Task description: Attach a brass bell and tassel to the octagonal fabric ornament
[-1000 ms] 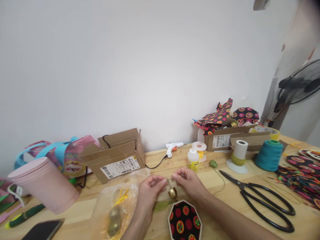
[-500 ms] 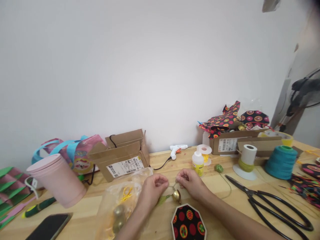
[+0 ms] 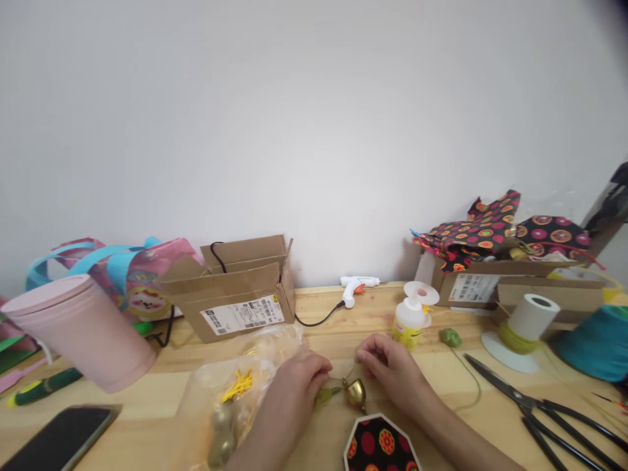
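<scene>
Bell (image 3: pixel 356 394): gold-coloured, shiny, tilted, just beyond the panel (image 3: pixel 375 441). Panel: black face up, red dots and bright flower motifs, pale angular rim, near end out of view. Tassel (image 3: pixel 324 396): green, blurred, just left of bell.

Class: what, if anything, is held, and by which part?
Left hand and right hand appear to pinch a thin cord on either side of the bell.
</scene>
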Tool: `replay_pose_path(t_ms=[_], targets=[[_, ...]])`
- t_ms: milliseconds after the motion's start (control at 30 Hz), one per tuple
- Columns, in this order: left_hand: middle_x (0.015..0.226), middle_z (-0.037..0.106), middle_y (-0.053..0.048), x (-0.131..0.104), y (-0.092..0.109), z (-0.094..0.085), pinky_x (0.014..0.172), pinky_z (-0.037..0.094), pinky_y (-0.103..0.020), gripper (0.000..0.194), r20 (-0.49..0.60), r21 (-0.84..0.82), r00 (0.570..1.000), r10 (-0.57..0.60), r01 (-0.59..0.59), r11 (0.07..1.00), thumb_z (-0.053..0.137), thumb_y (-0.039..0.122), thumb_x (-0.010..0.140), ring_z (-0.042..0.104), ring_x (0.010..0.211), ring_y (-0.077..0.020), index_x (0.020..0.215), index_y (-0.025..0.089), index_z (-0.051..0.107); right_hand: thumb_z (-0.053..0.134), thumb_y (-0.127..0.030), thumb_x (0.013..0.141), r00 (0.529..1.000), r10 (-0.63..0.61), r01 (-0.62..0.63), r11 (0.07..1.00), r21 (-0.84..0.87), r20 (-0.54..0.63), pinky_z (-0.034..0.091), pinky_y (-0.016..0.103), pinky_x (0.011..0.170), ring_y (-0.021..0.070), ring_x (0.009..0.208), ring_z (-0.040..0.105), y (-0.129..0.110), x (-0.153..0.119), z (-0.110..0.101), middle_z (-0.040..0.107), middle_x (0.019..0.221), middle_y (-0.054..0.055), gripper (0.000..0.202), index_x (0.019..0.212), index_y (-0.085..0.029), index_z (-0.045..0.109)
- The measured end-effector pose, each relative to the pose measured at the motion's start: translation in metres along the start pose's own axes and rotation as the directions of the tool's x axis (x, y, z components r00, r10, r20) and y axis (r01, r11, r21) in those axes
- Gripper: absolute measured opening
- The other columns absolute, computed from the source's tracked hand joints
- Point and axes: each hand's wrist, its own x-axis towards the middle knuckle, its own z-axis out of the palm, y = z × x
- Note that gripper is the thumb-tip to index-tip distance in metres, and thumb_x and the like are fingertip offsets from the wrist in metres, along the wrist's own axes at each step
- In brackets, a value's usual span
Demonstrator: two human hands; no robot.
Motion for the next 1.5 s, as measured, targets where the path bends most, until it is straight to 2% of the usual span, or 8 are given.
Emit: replay_pose_path(t_ms=[133,400,633,767,1000,1133,1300,1500], targets=[[0.072,0.063,-0.003,0.0,0.002,0.001,0.064,0.039,-0.027,0.019,0.042,0.025,0.999,0.003,-0.004,1.0,0.045,0.017,0.075,0.056,0.07,-0.0177,0.07,0.019,0.064,0.047,-0.026,0.072,1.0,-0.002,0.002,1.0,-0.003,0.006,0.032,0.023,0.046,0.0114,0.049,0.04,0.001,-0.002,0.0,0.044,0.051,-0.003,0.014,0.062,-0.017,0.05],[0.076,0.066,-0.003,0.002,-0.002,0.011,0.066,0.044,-0.026,0.013,0.033,-0.439,0.977,-0.211,0.204,0.875,0.052,0.021,0.07,0.06,0.072,-0.0175,0.076,0.018,0.063,0.049,-0.031,0.072,1.0,0.008,-0.008,1.0,0.03,0.004,0.031,0.023,0.046,0.0105,0.048,0.038,-0.001,-0.004,0.0,0.044,0.052,-0.004,0.018,0.062,-0.016,0.052],[0.072,0.067,-0.005,0.0,-0.001,0.013,0.065,0.045,-0.028,0.012,0.078,-0.59,0.963,-0.258,0.254,0.767,0.056,0.023,0.068,0.062,0.071,-0.0195,0.076,0.016,0.062,0.052,-0.037,0.072,0.998,0.04,-0.048,0.981,0.186,0.046,0.033,0.021,0.047,0.0103,0.051,0.044,-0.006,-0.004,-0.001,0.052,0.057,-0.002,0.022,0.066,-0.016,0.053],[0.07,0.066,-0.004,0.002,-0.001,0.015,0.063,0.047,-0.028,0.014,0.108,-0.716,0.939,-0.327,0.302,0.63,0.06,0.024,0.065,0.063,0.069,-0.0198,0.075,0.015,0.061,0.053,-0.04,0.072,0.996,0.05,-0.071,0.949,0.308,0.077,0.036,0.02,0.049,0.009,0.05,0.047,-0.012,-0.006,0.0,0.056,0.061,-0.002,0.024,0.066,-0.016,0.049],[0.074,0.064,-0.003,0.003,0.003,0.017,0.069,0.049,-0.031,0.026,0.21,-0.906,0.908,-0.364,0.321,0.277,0.072,0.03,0.055,0.063,0.071,-0.0184,0.073,0.014,0.061,0.05,-0.045,0.074,0.989,0.073,-0.123,0.898,0.423,0.132,0.037,0.021,0.048,0.0099,0.047,0.049,-0.018,-0.009,0.001,0.055,0.054,-0.003,0.028,0.07,-0.018,0.046],[0.075,0.065,-0.004,0.0,0.008,0.015,0.076,0.048,-0.033,0.022,0.245,-0.933,0.905,-0.348,0.317,0.168,0.07,0.024,0.061,0.063,0.075,-0.018,0.077,0.014,0.059,0.052,-0.041,0.075,0.993,0.05,-0.097,0.868,0.486,0.109,0.04,0.022,0.054,0.0096,0.053,0.051,-0.02,-0.009,0.002,0.056,0.063,-0.002,0.025,0.07,-0.017,0.045],[0.083,0.065,-0.006,-0.003,0.011,0.013,0.081,0.045,-0.034,0.022,0.272,-0.939,0.905,-0.326,0.324,0.117,0.064,0.02,0.068,0.062,0.081,-0.0192,0.087,0.014,0.055,0.052,-0.039,0.075,0.993,0.023,-0.085,0.828,0.554,0.118,0.042,0.024,0.057,0.0099,0.055,0.05,-0.022,-0.011,0.004,0.054,0.063,-0.002,0.023,0.069,-0.018,0.044],[0.076,0.063,-0.002,-0.002,0.012,0.014,0.078,0.046,-0.033,0.028,0.264,-0.931,0.917,-0.299,0.323,0.168,0.067,0.026,0.064,0.064,0.075,-0.0205,0.085,0.014,0.054,0.053,-0.037,0.075,0.995,-0.005,-0.054,0.819,0.571,0.102,0.041,0.025,0.056,0.0096,0.054,0.049,-0.025,-0.012,0.004,0.052,0.06,-0.003,0.022,0.069,-0.017,0.044]])
